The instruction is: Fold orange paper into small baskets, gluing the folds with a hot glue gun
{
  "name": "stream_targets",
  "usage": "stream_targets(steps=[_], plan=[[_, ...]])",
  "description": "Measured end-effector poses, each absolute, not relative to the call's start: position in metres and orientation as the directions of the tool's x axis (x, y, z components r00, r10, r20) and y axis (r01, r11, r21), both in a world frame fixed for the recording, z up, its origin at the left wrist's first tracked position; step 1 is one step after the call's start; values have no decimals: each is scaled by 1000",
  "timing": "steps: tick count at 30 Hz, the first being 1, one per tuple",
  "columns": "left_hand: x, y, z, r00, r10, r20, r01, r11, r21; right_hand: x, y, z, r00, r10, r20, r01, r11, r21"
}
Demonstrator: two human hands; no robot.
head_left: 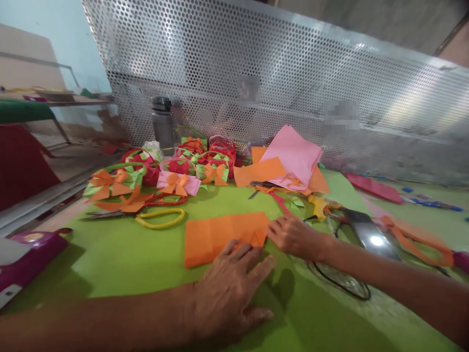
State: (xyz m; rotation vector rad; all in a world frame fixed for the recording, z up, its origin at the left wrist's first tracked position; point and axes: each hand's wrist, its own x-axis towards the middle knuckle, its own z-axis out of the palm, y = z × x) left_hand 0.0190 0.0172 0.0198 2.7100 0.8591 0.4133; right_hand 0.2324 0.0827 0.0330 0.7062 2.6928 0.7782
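Note:
A folded piece of orange paper lies on the green work surface in front of me, with crease lines across it. My left hand rests on its lower right part, palm down, fingers stretched out and apart. At the paper's right end my right hand has its fingers curled and pinched on the edge. Its fingertips are partly hidden. A small triangular fold shows at that corner between the two hands. Beyond the paper's left end lie scissors with one yellow and one red handle loop.
Small paper baskets with orange bows stand at the back, near a grey bottle. Pink sheets lie behind. A phone, black cable and orange-handled scissors are right. A purple device sits left.

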Motion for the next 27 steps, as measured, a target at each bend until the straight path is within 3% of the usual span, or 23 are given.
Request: stream_targets(steps=[3,8,13,16,19,23,25,27], plan=[[18,18,24,800,578,160,507,-794,335,244,108,37,-864,494,-97,358,738,572],[16,25,25,643,765,38,741,-634,224,254,145,42,-870,487,-77,363,739,568],[16,25,21,658,753,-24,740,-641,205,246,150,41,-804,585,104,525,617,586],[16,27,17,640,768,27,742,-627,239,235,125,37,-816,553,168,538,619,573],[15,35,13,588,798,132,706,-586,397,221,88,32,-892,433,131,426,705,567],[14,51,15,393,902,180,496,-373,784,205,55,27,-944,324,62,297,754,585],[14,57,21,299,952,63,372,-177,911,200,52,27,-946,319,53,287,752,594],[16,61,26,266,961,-76,299,-8,954,198,54,27,-940,335,68,308,746,590]])
